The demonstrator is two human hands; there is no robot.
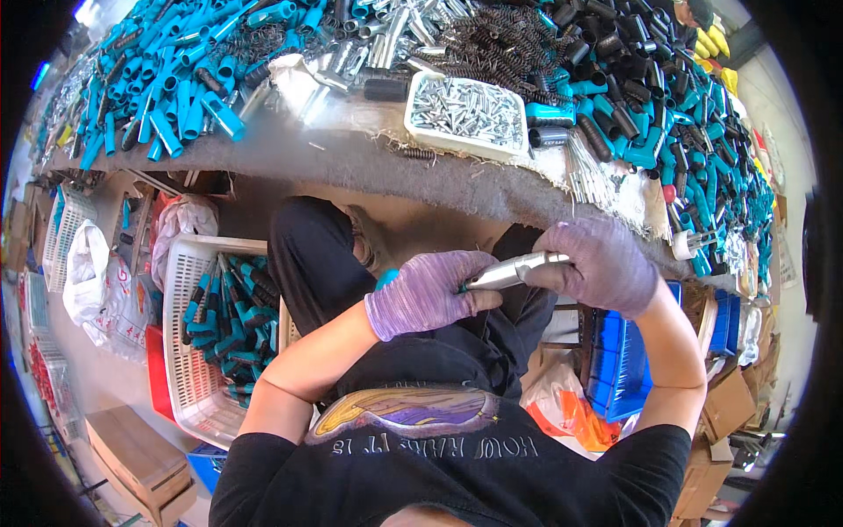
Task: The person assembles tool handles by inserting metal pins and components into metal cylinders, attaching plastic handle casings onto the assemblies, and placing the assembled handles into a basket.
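Above my lap, both gloved hands are closed on one silver metal tube (505,273). My left hand (428,294), in a purple knit glove, wraps its near-left end. A bit of teal plastic (386,278) pokes out behind that hand; whether it belongs to the same piece is hidden. My right hand (606,266), in a greyer purple glove, pinches the tube's other end between thumb and fingers. In front of the hands, on the cloth-covered bench (342,162), a white tray (465,147) is full of small silver metal pins.
Teal plastic handles (180,97) heap at the bench's left, dark springs (505,53) at its middle, black and teal sleeves (615,114) at its right. A white crate (186,351) of teal-black tools stands left of my legs; blue bins (619,364) and cardboard boxes (729,404) stand right.
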